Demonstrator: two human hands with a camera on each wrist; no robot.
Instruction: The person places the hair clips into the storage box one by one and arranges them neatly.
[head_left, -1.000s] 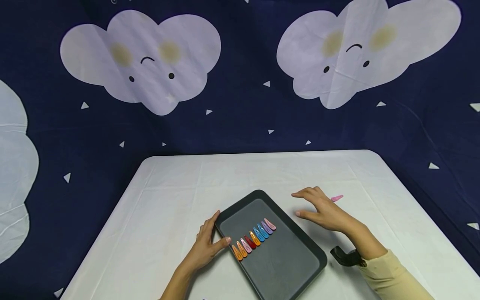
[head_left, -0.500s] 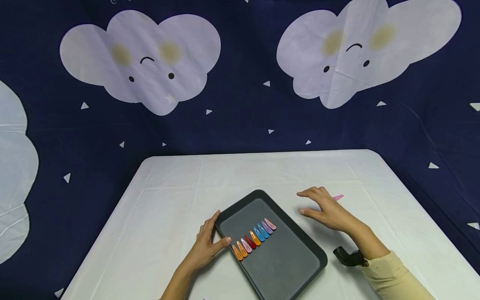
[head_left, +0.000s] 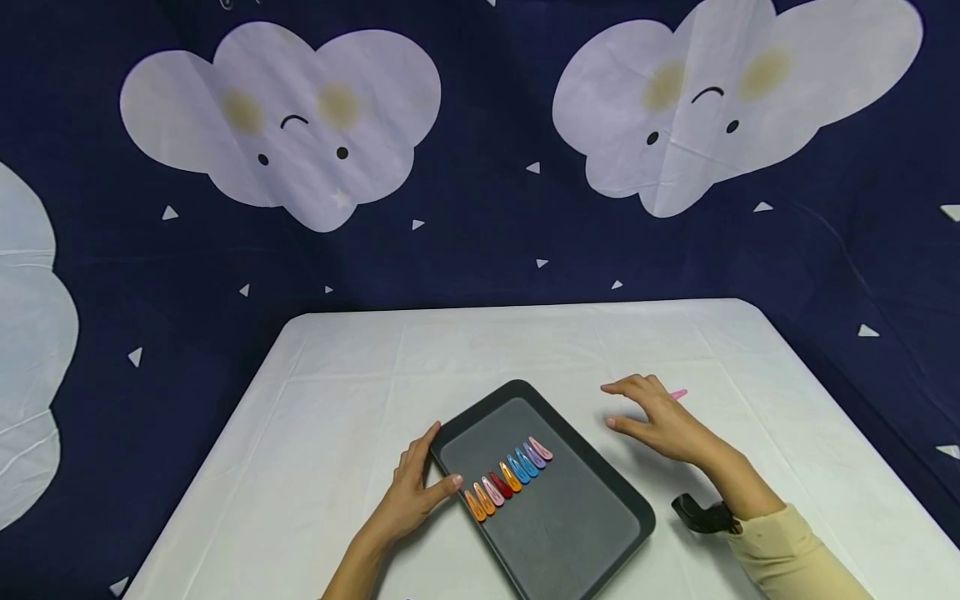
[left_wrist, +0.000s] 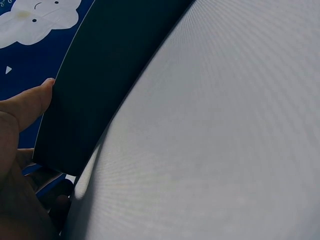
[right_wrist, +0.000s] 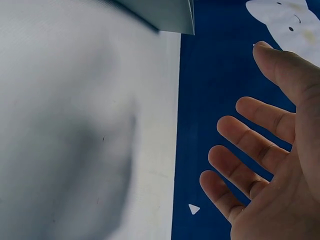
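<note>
A dark grey baking tray [head_left: 570,533] lies at an angle on the white table. Inside it several snap hair clips form a slanted row: orange ones [head_left: 475,506] at the left end, then pink, a red one [head_left: 500,485], orange, blue [head_left: 522,462], purple and a pink one [head_left: 541,448]. My left hand [head_left: 411,490] holds the tray's left corner, thumb on the near rim and fingers along the other side. To the right of the tray, my right hand [head_left: 666,422] hovers with fingers spread and nothing in it. Another pink clip [head_left: 678,394] on the table is partly hidden behind that hand.
The white-covered table [head_left: 360,367] stretches around the tray on all sides. A black strap-like device [head_left: 705,515] is worn on the right wrist. Behind the table hangs a dark blue cloth [head_left: 480,250] with cloud prints.
My right hand has drifted slightly right, away from the tray, covering more of the loose pink clip. The left hand, tray and row of clips have stayed put.
</note>
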